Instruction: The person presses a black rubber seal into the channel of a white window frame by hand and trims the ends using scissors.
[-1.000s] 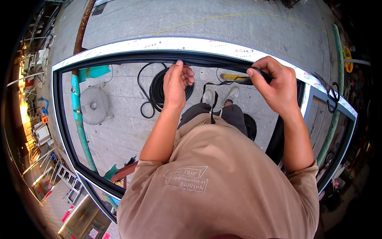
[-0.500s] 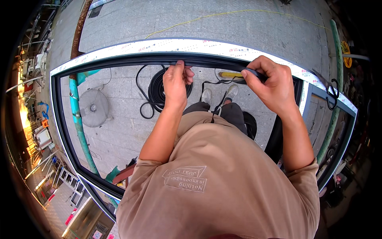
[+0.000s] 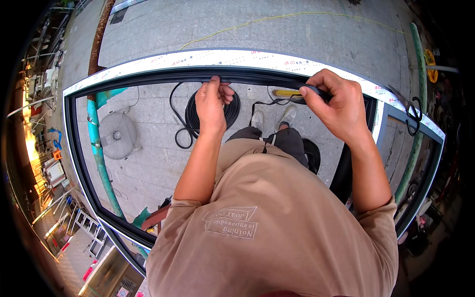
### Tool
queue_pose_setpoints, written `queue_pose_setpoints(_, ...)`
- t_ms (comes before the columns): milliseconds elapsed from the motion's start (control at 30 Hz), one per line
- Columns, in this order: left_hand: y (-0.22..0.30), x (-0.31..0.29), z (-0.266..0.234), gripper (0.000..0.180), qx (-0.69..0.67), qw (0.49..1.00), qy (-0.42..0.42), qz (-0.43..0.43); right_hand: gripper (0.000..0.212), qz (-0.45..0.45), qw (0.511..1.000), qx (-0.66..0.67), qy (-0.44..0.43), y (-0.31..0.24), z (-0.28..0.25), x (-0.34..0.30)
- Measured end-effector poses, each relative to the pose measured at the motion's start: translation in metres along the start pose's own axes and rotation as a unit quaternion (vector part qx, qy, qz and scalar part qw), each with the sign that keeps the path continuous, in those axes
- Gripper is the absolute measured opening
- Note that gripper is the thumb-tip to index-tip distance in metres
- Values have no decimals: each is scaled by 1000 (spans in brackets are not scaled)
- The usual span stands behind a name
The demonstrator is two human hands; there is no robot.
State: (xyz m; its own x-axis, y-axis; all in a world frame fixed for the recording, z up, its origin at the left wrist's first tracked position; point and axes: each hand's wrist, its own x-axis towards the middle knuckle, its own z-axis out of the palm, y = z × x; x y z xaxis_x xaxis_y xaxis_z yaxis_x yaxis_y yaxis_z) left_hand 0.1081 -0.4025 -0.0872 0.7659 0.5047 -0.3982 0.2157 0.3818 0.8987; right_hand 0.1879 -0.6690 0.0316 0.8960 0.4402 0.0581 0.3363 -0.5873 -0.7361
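Note:
A long window frame (image 3: 277, 59) with white printed film on its face lies across in front of me. A black rubber sealing strip (image 3: 257, 77) runs along its near inner edge. My left hand (image 3: 213, 106) has one digit pressed against this strip, the other fingers curled just below it. Further right, my right hand (image 3: 339, 101) is closed round a black length of the strip, thumb on top and fingers over it; the part inside the grip is hidden. Black-handled scissors (image 3: 414, 116) lie on the frame's right side.
Green, partly rusty pipes (image 3: 101, 166) pass under the frame on the left, with another pipe (image 3: 418, 59) on the right. On the paved ground are a coil of black strip (image 3: 198, 106), a round grey disc (image 3: 118, 134) and a yellow-handled tool (image 3: 286, 92). A ladder (image 3: 89, 230) stands lower left.
My left hand has shifted slightly left along the strip, and its fingers are a little further below the frame edge. My right hand has stayed in place with its grip unchanged.

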Motion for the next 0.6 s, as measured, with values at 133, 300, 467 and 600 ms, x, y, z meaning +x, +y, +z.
queue_pose_setpoints(133,1,3,-6,30,-74,997,1,-17,21,-12,1000,4,7,1,1,0)
queue_pose_setpoints(300,1,11,-13,35,-53,998,5,30,21,-9,1000,0,2,1,1,0)
queue_pose_setpoints(467,0,9,-21,39,-91,995,-23,11,22,-1,1000,6,-2,1,0,0)
queue_pose_setpoints(600,-3,14,-26,46,-93,995,-26,10,19,-12,1000,-2,-9,-1,-1,1)
